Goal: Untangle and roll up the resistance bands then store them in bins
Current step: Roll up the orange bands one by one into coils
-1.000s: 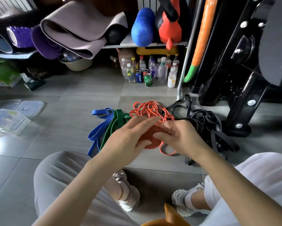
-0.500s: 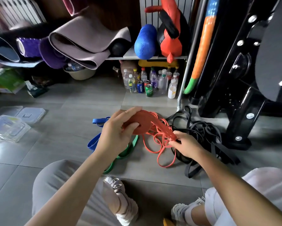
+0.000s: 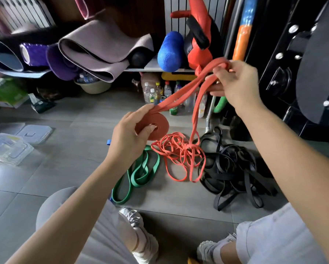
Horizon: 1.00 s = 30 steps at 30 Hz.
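Left hand (image 3: 127, 138) is pinching the orange band (image 3: 180, 96)'s rolled coil (image 3: 156, 126), thumb at its hole so it won't unwind. Right hand (image 3: 236, 80), fingers curled round the band, is pulling slack up from the floor tangle (image 3: 178, 153).

We list orange band (image 3: 164, 124): half coiled, raised, tail tangled on floor (image 3: 68, 115) | green band (image 3: 140, 174): looped alongside | black bands (image 3: 234, 168): knotted heap | bins (image 3: 9, 149): clear, far left.
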Each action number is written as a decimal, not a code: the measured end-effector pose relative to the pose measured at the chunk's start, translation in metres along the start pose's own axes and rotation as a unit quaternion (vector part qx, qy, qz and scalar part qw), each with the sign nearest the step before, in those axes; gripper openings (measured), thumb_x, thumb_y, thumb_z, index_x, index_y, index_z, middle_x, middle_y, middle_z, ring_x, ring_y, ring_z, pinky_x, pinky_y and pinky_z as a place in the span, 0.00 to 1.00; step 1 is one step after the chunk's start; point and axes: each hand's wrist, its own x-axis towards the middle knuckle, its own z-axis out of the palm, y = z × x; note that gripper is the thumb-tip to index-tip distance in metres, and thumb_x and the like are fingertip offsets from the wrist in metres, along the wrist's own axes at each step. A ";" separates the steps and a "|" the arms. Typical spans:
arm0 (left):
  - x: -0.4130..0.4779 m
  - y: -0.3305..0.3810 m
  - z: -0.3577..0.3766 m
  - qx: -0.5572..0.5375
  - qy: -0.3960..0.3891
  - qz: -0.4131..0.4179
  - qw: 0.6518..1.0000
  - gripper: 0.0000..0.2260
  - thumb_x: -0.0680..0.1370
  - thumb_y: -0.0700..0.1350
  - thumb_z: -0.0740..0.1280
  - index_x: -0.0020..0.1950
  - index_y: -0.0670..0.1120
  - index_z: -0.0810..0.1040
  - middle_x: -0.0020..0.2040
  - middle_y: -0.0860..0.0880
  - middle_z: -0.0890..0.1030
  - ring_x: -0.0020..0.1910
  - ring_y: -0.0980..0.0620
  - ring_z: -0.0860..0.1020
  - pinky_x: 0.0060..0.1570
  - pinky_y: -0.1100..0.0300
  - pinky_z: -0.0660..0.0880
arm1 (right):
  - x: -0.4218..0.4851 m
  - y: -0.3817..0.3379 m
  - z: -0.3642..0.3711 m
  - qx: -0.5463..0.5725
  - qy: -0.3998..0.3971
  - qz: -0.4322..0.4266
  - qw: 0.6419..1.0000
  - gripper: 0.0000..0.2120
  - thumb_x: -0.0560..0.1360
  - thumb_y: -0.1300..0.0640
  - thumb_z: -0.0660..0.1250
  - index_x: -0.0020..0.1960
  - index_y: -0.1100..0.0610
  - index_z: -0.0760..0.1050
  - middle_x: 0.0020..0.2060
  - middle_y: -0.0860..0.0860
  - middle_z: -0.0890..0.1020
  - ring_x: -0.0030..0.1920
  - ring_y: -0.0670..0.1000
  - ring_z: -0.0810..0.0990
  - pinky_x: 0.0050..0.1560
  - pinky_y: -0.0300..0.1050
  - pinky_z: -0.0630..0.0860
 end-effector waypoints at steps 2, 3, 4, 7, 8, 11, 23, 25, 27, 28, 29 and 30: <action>0.001 0.001 0.000 -0.002 -0.002 -0.002 1.000 0.25 0.73 0.41 0.69 0.65 0.61 0.71 0.47 0.62 0.74 0.46 0.57 0.74 0.55 0.55 0.74 | -0.003 -0.008 0.001 0.034 0.013 -0.011 0.999 0.04 0.78 0.58 0.64 0.44 0.52 0.73 0.39 0.51 0.84 0.35 0.51 0.85 0.34 0.42 0.81; 0.001 0.002 0.000 -0.002 -0.002 -0.002 1.000 0.25 0.72 0.42 0.69 0.65 0.62 0.71 0.47 0.61 0.74 0.46 0.56 0.75 0.55 0.53 0.75 | -0.004 -0.012 0.001 0.048 0.016 -0.022 0.998 0.04 0.78 0.57 0.65 0.44 0.52 0.74 0.39 0.51 0.84 0.36 0.52 0.85 0.33 0.42 0.81; 0.002 0.002 0.000 -0.004 -0.002 -0.003 1.000 0.25 0.72 0.43 0.68 0.65 0.62 0.70 0.46 0.61 0.74 0.46 0.55 0.75 0.54 0.52 0.76 | -0.004 -0.016 0.001 0.064 0.017 -0.039 0.997 0.03 0.77 0.57 0.65 0.45 0.53 0.74 0.37 0.51 0.85 0.36 0.52 0.85 0.32 0.42 0.80; 0.004 0.004 0.000 -0.011 -0.001 -0.003 1.000 0.26 0.71 0.45 0.67 0.65 0.65 0.68 0.46 0.60 0.75 0.46 0.54 0.76 0.53 0.50 0.76 | -0.006 -0.026 -0.001 0.096 0.026 -0.113 0.989 0.01 0.76 0.56 0.67 0.45 0.52 0.75 0.36 0.49 0.85 0.35 0.51 0.85 0.29 0.39 0.78; 0.005 0.004 0.001 -0.012 0.001 -0.002 1.000 0.26 0.71 0.45 0.67 0.65 0.66 0.67 0.47 0.60 0.75 0.47 0.54 0.76 0.54 0.50 0.76 | -0.008 -0.023 -0.001 0.077 0.027 -0.134 0.988 0.01 0.75 0.56 0.67 0.45 0.53 0.76 0.35 0.49 0.85 0.34 0.49 0.84 0.28 0.37 0.77; 0.005 0.003 0.002 -0.021 0.009 -0.007 1.000 0.25 0.71 0.46 0.66 0.64 0.65 0.68 0.49 0.57 0.77 0.50 0.53 0.77 0.57 0.50 0.75 | -0.017 0.014 0.003 -0.152 -0.024 -0.096 0.983 0.08 0.73 0.53 0.70 0.46 0.58 0.79 0.32 0.46 0.79 0.31 0.45 0.78 0.33 0.36 0.74; 0.001 -0.023 0.018 0.009 -0.023 -0.022 0.999 0.23 0.74 0.39 0.69 0.66 0.57 0.73 0.50 0.52 0.78 0.46 0.61 0.75 0.52 0.71 0.71 | -0.084 0.140 -0.018 -0.393 -0.271 0.097 0.874 0.11 0.67 0.45 0.74 0.37 0.51 0.76 0.30 0.46 0.78 0.33 0.46 0.76 0.35 0.43 0.69; 0.003 -0.027 0.029 0.020 -0.057 -0.007 0.998 0.23 0.74 0.39 0.69 0.66 0.56 0.74 0.47 0.54 0.76 0.43 0.64 0.73 0.47 0.79 0.65 | -0.097 0.155 -0.012 -0.386 -0.341 0.127 0.848 0.12 0.65 0.46 0.75 0.35 0.50 0.74 0.31 0.46 0.78 0.33 0.45 0.76 0.35 0.40 0.70; 0.001 -0.032 0.043 0.040 -0.125 0.008 0.991 0.24 0.74 0.37 0.69 0.66 0.56 0.74 0.47 0.56 0.73 0.45 0.61 0.73 0.47 0.79 0.64 | -0.111 0.174 -0.006 -0.388 -0.402 0.154 0.815 0.13 0.63 0.49 0.76 0.30 0.49 0.72 0.29 0.45 0.77 0.33 0.43 0.76 0.32 0.34 0.68; -0.001 -0.037 0.051 0.053 -0.168 0.017 0.984 0.24 0.73 0.37 0.69 0.66 0.56 0.74 0.48 0.56 0.73 0.48 0.57 0.73 0.49 0.77 0.63 | -0.118 0.186 -0.003 -0.397 -0.427 0.170 0.794 0.13 0.62 0.51 0.76 0.28 0.48 0.71 0.28 0.44 0.76 0.32 0.41 0.75 0.30 0.31 0.66; -0.005 -0.043 0.059 0.067 -0.209 0.028 0.975 0.24 0.74 0.37 0.68 0.66 0.56 0.73 0.50 0.55 0.73 0.50 0.55 0.73 0.50 0.76 0.64 | -0.125 0.198 -0.001 -0.407 -0.452 0.188 0.771 0.13 0.62 0.52 0.76 0.28 0.47 0.71 0.29 0.44 0.77 0.33 0.40 0.75 0.30 0.31 0.67; -0.011 -0.051 0.069 0.076 -0.242 0.035 0.967 0.24 0.74 0.37 0.68 0.66 0.55 0.74 0.52 0.54 0.74 0.52 0.54 0.73 0.52 0.74 0.65 | -0.131 0.213 0.001 -0.415 -0.478 0.208 0.745 0.11 0.62 0.54 0.76 0.30 0.48 0.73 0.33 0.45 0.79 0.37 0.42 0.78 0.34 0.34 0.71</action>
